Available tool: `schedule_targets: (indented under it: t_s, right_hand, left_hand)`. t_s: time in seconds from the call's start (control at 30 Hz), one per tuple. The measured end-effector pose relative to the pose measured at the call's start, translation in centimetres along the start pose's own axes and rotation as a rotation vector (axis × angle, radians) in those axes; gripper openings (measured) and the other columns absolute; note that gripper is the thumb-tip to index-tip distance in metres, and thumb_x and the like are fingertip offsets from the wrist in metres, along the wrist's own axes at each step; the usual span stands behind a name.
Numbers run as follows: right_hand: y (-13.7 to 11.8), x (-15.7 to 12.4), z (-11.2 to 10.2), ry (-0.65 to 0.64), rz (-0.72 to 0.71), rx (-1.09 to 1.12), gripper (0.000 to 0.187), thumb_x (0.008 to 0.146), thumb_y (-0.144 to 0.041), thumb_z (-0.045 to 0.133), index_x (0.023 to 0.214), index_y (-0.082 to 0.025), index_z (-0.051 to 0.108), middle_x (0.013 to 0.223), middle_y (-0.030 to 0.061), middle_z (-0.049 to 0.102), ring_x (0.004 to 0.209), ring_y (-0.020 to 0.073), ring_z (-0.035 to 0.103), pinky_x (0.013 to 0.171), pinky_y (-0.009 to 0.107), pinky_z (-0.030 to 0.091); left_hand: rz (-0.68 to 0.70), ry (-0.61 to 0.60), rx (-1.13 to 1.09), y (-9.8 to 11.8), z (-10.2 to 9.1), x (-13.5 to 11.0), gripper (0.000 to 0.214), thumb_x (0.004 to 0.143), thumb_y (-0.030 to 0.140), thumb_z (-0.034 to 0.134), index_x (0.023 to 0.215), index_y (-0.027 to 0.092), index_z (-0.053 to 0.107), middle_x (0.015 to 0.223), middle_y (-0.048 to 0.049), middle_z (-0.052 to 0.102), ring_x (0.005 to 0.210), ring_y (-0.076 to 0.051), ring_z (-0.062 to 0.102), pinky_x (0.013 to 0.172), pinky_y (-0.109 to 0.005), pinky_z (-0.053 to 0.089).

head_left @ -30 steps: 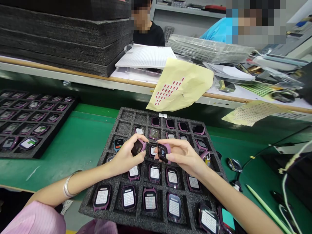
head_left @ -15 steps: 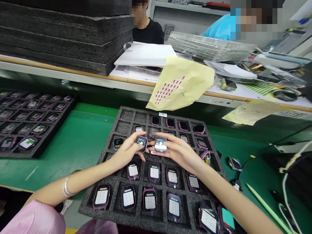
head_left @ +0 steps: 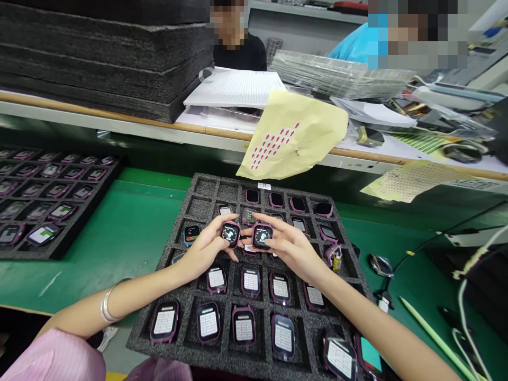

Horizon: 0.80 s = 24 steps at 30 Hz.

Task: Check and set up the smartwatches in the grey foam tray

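Observation:
My left hand (head_left: 210,241) is closed on a purple smartwatch (head_left: 230,233) without a strap, its round dial lit and my thumb on the screen's lower edge. In my right hand (head_left: 291,243) is a second purple smartwatch (head_left: 262,236), also showing a lit dial, with my thumb at its lower right. The two watches are side by side, a small gap between them, above a black foam tray (head_left: 206,188). Several more watches lie in the tray's compartments, many with white table-like screens, such as the watch (head_left: 208,321) in the front row.
A second foam tray of watches (head_left: 43,233) is on the left of the green bench (head_left: 130,222). Stacked black foam (head_left: 99,63) stands on the shelf. A yellow sheet (head_left: 296,135) with red arrows hangs over its edge. A green pen (head_left: 432,333) and cables lie right. Two people sit opposite.
The right watch has tilted slightly, so the bright glare on its screen is gone and its dial now shows. Both hands keep their hold.

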State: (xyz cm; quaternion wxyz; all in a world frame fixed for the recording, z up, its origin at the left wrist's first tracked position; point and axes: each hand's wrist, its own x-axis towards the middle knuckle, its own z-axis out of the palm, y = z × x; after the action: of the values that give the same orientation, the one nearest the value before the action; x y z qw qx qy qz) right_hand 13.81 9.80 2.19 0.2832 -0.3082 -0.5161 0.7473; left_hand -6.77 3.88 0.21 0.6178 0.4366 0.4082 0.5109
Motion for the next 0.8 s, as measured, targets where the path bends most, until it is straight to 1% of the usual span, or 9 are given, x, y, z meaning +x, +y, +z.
schedule_targets:
  t_s: [0.2,0.37,0.43,0.53,0.6,0.63,0.7,0.77,0.8]
  right_hand:
    - [0.0,-0.1,-0.2,0.019,-0.077,-0.169,0.047,0.083,-0.021,0.067,0.129,-0.025,0.056,0.123,0.0079,0.063,0.108,0.0263,0.063,0.098,0.045,0.047]
    - [-0.2,-0.3,0.4,0.064,-0.127,-0.244,0.04,0.084,-0.023,0.068,0.123,-0.024,0.06,0.121,0.0069,0.065,0.104,0.0232,0.065,0.095,0.04,0.051]
    - [-0.1,-0.3,0.6,0.027,-0.111,-0.222,0.046,0.082,-0.022,0.07,0.126,-0.024,0.055,0.121,0.0077,0.064,0.104,0.0232,0.065,0.095,0.04,0.051]
    - [-0.1,0.0,0.5,-0.075,-0.108,-0.172,0.066,0.077,-0.019,0.074,0.134,-0.023,0.042,0.12,0.0087,0.064,0.108,0.024,0.063,0.097,0.042,0.05]
    - [-0.4,1.0,0.0,-0.115,-0.138,-0.235,0.064,0.078,-0.02,0.073,0.133,-0.022,0.04,0.115,0.0089,0.065,0.107,0.0238,0.064,0.096,0.042,0.05]
    - [-0.6,1.8,-0.3,-0.117,-0.171,-0.328,0.059,0.08,-0.021,0.071,0.131,-0.021,0.041,0.112,0.0089,0.066,0.104,0.0234,0.066,0.093,0.041,0.052]
    - [-1.1,4.1,-1.0,-0.093,-0.28,-0.653,0.05,0.082,-0.027,0.068,0.125,-0.019,0.045,0.106,0.0088,0.066,0.095,0.0226,0.068,0.085,0.038,0.055]
    - [-1.5,7.1,-1.5,0.014,-0.451,-1.151,0.049,0.079,-0.035,0.071,0.119,-0.016,0.052,0.103,0.0088,0.065,0.086,0.022,0.067,0.079,0.036,0.055]
    - [-1.5,8.7,-1.7,0.052,-0.48,-1.234,0.047,0.078,-0.035,0.072,0.117,-0.014,0.056,0.105,0.0109,0.063,0.091,0.0248,0.065,0.084,0.039,0.052]
  left_hand:
    - [0.026,-0.029,0.057,0.0,-0.2,-0.1,0.054,0.075,0.012,0.045,0.129,0.019,0.044,0.092,-0.0029,0.059,0.069,-0.016,0.063,0.07,-0.034,0.055]
    - [0.041,-0.06,0.067,0.0,-0.2,-0.2,0.053,0.076,0.01,0.045,0.128,0.018,0.043,0.092,-0.003,0.061,0.069,-0.015,0.063,0.071,-0.032,0.054]
    - [0.053,-0.059,0.052,-0.1,-0.1,-0.2,0.053,0.076,0.009,0.045,0.128,0.018,0.043,0.096,-0.0036,0.059,0.075,-0.015,0.063,0.071,-0.031,0.055]
    - [0.099,-0.03,0.013,-0.2,0.0,-0.1,0.052,0.075,0.009,0.047,0.127,0.019,0.044,0.1,-0.0042,0.057,0.08,-0.016,0.061,0.065,-0.028,0.056]
    - [0.14,-0.003,-0.013,-0.3,0.0,0.0,0.053,0.074,0.009,0.048,0.126,0.019,0.044,0.097,-0.0038,0.056,0.078,-0.016,0.06,0.061,-0.027,0.056]
    - [0.161,0.013,-0.022,-0.3,0.0,0.0,0.053,0.074,0.009,0.048,0.126,0.019,0.044,0.096,-0.0036,0.056,0.078,-0.015,0.06,0.059,-0.026,0.056]
    - [0.189,0.035,-0.032,-0.3,0.0,0.1,0.053,0.074,0.009,0.048,0.126,0.019,0.044,0.094,-0.0035,0.056,0.078,-0.016,0.06,0.058,-0.025,0.056]
    - [0.202,0.042,-0.034,-0.3,0.1,0.1,0.052,0.074,0.009,0.048,0.125,0.019,0.044,0.094,-0.0036,0.056,0.078,-0.015,0.06,0.057,-0.024,0.056]
    - [0.205,0.044,-0.035,-0.4,0.1,0.2,0.051,0.074,0.01,0.049,0.124,0.019,0.044,0.094,-0.0037,0.055,0.078,-0.015,0.06,0.057,-0.024,0.056]
